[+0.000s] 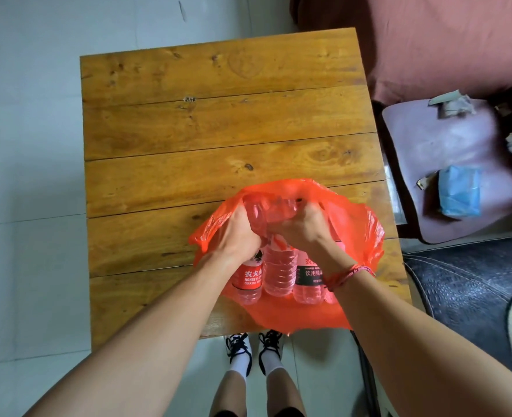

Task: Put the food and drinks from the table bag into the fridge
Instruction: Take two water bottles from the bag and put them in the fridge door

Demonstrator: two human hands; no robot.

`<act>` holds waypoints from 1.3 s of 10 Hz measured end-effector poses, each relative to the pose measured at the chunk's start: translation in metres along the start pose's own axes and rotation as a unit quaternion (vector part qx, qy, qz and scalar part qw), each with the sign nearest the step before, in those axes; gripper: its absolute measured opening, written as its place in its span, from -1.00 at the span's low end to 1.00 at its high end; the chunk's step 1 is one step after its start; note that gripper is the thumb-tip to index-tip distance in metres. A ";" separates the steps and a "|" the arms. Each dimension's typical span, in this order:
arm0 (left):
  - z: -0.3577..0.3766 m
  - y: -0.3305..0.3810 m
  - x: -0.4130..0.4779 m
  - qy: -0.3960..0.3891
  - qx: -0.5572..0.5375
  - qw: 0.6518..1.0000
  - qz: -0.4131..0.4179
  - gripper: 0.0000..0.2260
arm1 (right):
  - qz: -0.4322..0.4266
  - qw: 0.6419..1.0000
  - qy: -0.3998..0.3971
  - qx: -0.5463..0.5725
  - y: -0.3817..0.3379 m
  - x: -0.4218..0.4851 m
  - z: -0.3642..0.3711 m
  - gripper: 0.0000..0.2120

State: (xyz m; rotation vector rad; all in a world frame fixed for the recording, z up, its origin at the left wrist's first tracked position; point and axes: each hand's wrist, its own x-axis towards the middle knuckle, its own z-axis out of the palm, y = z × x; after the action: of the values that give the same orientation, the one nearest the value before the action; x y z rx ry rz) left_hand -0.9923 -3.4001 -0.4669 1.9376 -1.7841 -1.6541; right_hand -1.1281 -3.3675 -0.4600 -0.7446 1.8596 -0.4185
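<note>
An orange plastic bag (pixel 360 230) lies open on the near right part of the wooden table (pixel 218 121). Inside it lie several clear water bottles (pixel 278 272), side by side, some with red and black labels. My left hand (pixel 238 233) reaches into the bag and closes around the tops of the left bottles. My right hand (pixel 304 227), with a red string bracelet at the wrist, grips the tops of the bottles on the right. The bottle caps are hidden under my fingers. No fridge is in view.
A purple chair seat (pixel 447 164) with a blue packet (pixel 459 191) and paper scraps stands right of the table. A dark cushioned seat (pixel 465 290) is at the lower right, a reddish cloth (pixel 447 40) behind. My feet stand on pale floor tiles (pixel 32 206).
</note>
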 end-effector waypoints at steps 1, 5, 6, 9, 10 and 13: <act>-0.002 0.003 -0.009 -0.020 0.004 1.000 -0.001 -0.28 | -0.015 1.000 0.025 0.010 0.003 -0.008 -0.004 -0.45; 0.006 -0.008 -0.033 0.037 0.020 0.999 0.034 -0.51 | -0.063 0.997 0.049 0.008 0.025 -0.037 -0.003 -0.59; 0.006 -0.018 -0.044 0.033 0.010 0.998 0.052 -0.49 | -0.090 0.995 0.036 0.040 0.035 -0.045 0.005 -0.49; 0.008 -0.045 -0.062 0.004 -0.041 0.999 -0.002 -0.42 | -0.100 0.993 0.005 0.062 0.053 -0.055 0.007 -0.25; 0.003 -0.050 -0.069 0.034 -0.021 0.999 0.001 -0.62 | -0.113 0.991 0.007 0.068 0.049 -0.063 0.006 -0.38; -0.033 -0.005 -0.116 0.057 -0.056 0.988 0.130 -0.51 | -0.180 0.979 0.083 0.045 0.006 -0.121 -0.027 -0.36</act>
State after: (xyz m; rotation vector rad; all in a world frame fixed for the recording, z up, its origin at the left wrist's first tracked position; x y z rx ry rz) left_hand -0.9406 -3.3331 -0.3812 1.6360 -1.7698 -1.4915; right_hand -1.1224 -3.2842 -0.3677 -1.0138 1.8460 -0.8111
